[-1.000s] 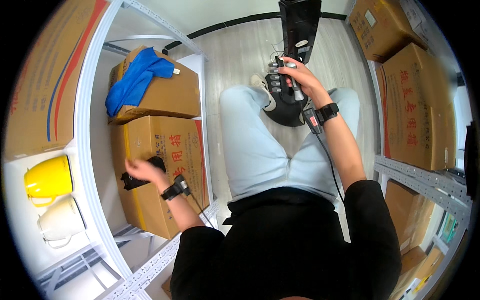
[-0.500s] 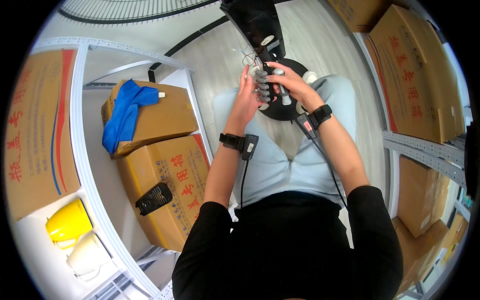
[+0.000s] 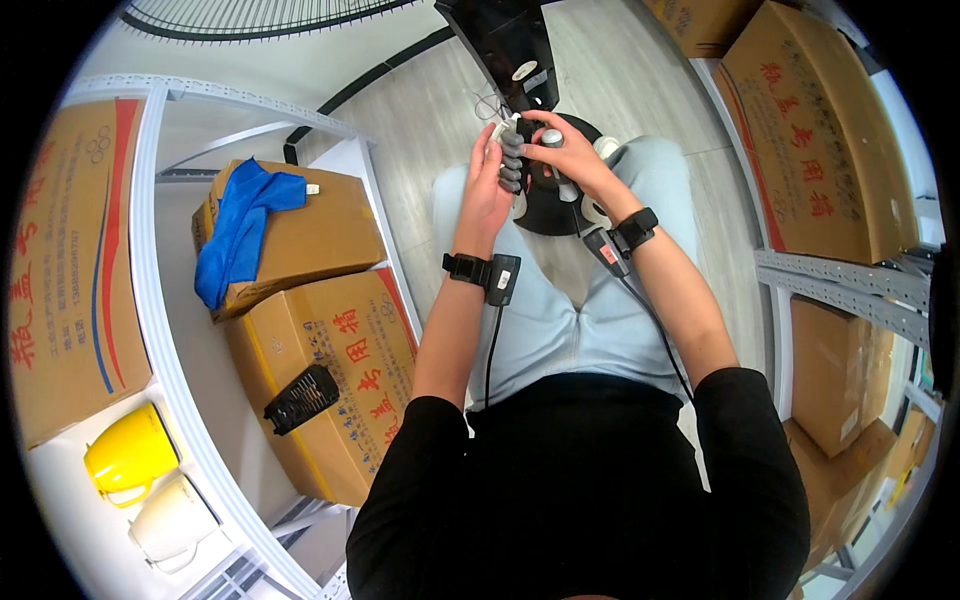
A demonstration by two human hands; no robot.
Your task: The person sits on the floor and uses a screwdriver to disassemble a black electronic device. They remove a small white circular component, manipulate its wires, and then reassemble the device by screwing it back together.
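Observation:
My left hand [image 3: 483,195] is closed, fingertips pinching a small white piece [image 3: 499,131]. Right beside its palm is a row of grey rounded segments [image 3: 511,163]; what it belongs to I cannot tell. My right hand [image 3: 578,160] curls around a short grey tool [image 3: 553,138] with a rounded end, partly hidden by the fingers. Both hands meet over the round black base [image 3: 552,222] of a floor-standing black device [image 3: 503,50], between my knees. A thin loose wire [image 3: 487,105] shows just beyond the left fingertips.
At left, a white metal shelf [image 3: 160,250] holds cardboard boxes [image 3: 330,225], a blue cloth [image 3: 240,215], a black slotted holder [image 3: 303,400], a yellow mug [image 3: 132,455] and a white mug [image 3: 175,522]. More boxes [image 3: 810,140] stand on the right shelf. A wire fan guard [image 3: 250,20] is at the far left.
Both hands have shifted slightly, with the left fingers now raised on the small white piece. The grey tool stays in the right hand. The whole view has moved a little.

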